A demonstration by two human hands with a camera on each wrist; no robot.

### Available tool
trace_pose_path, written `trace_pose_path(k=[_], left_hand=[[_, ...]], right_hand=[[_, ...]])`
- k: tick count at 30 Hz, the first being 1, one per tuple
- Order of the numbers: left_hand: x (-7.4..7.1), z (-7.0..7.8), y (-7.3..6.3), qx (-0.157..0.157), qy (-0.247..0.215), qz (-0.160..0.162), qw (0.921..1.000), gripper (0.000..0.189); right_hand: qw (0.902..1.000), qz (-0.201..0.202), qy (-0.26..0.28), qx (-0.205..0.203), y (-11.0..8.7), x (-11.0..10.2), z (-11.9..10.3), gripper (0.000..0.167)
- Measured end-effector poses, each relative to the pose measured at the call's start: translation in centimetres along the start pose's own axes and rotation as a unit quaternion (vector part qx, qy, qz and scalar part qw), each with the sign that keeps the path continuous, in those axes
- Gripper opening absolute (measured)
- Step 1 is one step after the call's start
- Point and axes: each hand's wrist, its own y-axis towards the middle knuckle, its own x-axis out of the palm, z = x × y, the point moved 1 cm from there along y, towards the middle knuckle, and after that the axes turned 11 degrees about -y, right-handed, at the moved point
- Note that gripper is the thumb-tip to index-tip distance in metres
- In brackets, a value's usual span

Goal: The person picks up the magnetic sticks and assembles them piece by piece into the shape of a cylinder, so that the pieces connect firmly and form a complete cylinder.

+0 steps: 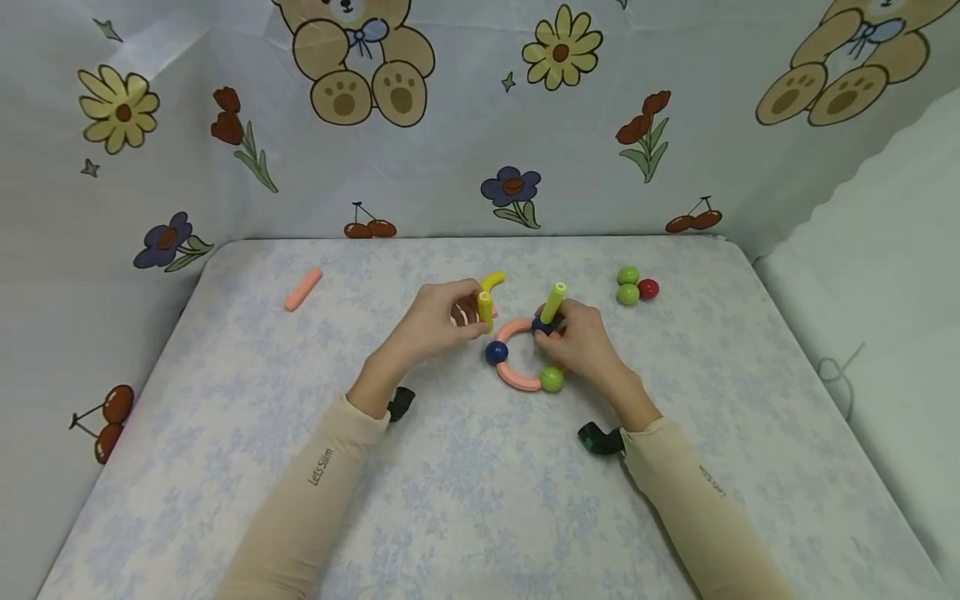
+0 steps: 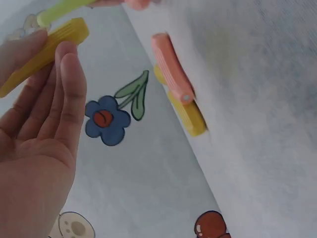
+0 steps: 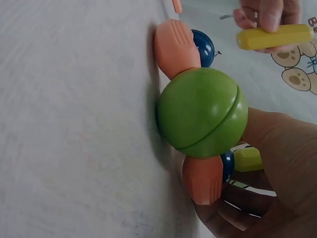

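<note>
A ring of curved pink pieces (image 1: pixel 517 379) joined by balls lies on the table. A dark blue ball (image 1: pixel 497 352) sits at its left and a green ball (image 1: pixel 551 380) at its near side. At the ring's far side my right hand (image 1: pixel 588 337) grips another dark blue ball (image 1: pixel 538 325), from which a yellow-green stick (image 1: pixel 553 303) rises, slightly tilted. Left of that stick, my left hand (image 1: pixel 438 317) pinches a yellow stick (image 2: pixel 52 49) between thumb and fingers, upright and apart from the ring. Fingers of the right hand hide part of the ring.
Behind the left hand lie a yellow curved piece (image 1: pixel 493 279) and a pink piece (image 2: pixel 171 67). A straight pink stick (image 1: pixel 303 289) rests at the far left. Two green balls (image 1: pixel 627 294) and a red ball (image 1: pixel 648 289) cluster at the far right. A patterned cloth wall rises behind the table.
</note>
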Motion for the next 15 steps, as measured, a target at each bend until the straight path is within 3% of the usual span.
trace_pose_path(k=[3,10,15], left_hand=[[0.8,0.3,0.0,0.013,-0.002,-0.008,0.9999,0.021],[3.0,-2.2,0.3,-0.02,0.017,-0.099,0.9947,0.018],[3.2,-2.2,0.2,-0.037,0.018,-0.102,0.994,0.02]], right_hand=[[1.0,0.004,-0.002,-0.006,0.0,0.0,-0.2,0.028],[0.9998,0.001,-0.002,-0.018,-0.1,0.1,-0.6,0.026],[0.9999,-0.002,-0.005,-0.011,-0.2,0.2,-0.6,0.025]])
